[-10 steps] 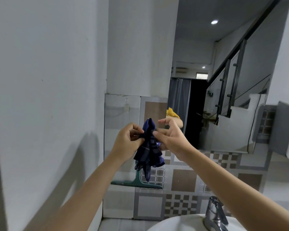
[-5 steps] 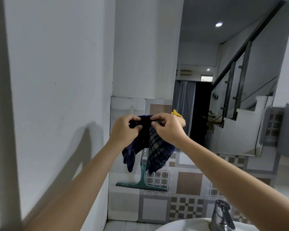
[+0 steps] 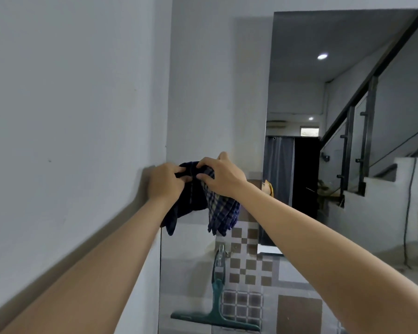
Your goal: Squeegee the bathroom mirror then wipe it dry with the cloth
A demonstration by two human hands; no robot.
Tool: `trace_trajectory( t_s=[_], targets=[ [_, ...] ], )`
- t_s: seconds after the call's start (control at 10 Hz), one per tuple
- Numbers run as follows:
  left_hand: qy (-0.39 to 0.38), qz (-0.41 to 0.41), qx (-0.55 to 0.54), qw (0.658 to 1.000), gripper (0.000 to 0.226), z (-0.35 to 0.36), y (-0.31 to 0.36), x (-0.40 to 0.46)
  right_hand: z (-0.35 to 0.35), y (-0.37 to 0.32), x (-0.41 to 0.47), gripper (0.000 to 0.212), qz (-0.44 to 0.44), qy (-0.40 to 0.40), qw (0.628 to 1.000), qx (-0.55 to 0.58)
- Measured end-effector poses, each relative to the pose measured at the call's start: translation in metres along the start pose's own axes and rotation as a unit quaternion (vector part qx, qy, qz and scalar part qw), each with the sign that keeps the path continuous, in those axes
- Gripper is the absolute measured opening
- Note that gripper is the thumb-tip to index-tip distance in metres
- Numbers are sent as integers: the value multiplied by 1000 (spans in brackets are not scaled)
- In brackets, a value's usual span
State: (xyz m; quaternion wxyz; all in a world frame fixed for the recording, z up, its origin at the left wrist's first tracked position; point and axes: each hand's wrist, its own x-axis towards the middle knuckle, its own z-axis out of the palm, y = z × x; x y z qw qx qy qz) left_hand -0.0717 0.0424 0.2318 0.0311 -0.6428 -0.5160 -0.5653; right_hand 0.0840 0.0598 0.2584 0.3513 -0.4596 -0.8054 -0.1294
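Dark blue plaid cloth [image 3: 215, 208], teal green squeegee [image 3: 215, 309], brown-and-white checkered tiles [image 3: 246, 266], white wall [image 3: 70, 104]

Both forearms are bare from the lower frame edges up to the wrists, with no sleeve, watch, band or glove on them. The left hand [image 3: 165, 180] and right hand [image 3: 221, 175] carry no rings (as far as the visible fingers show). Nails look short and unpainted.

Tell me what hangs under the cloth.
Below the checked cloth, held by left hand and right hand, a green squeegee hangs on the tiled wall. The cloth covers the wall directly behind it.
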Motion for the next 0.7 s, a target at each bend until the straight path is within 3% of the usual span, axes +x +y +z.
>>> trace_trajectory(
  t_s=[0.1,0.3,0.4,0.6,0.7],
  targets=[
    [-6,-10,-21,1000,25,14,-15,4,19,11,6,26,-1,-3,998,55],
    [58,-15,-79,995,20,38,-26,-15,42,25,-12,36,75,-6,990,122],
    [46,-19,-82,995,17,35,-22,-18,44,16,-19,37,106,-8,985,135],
    [23,-164,-132,977,12,28,-8,-28,36,7,-32,37,172,-49,979,97],
    [52,-202,-126,970,21,27,-8,-44,22,1,-52,36,215,-20,971,103]
  ],
)
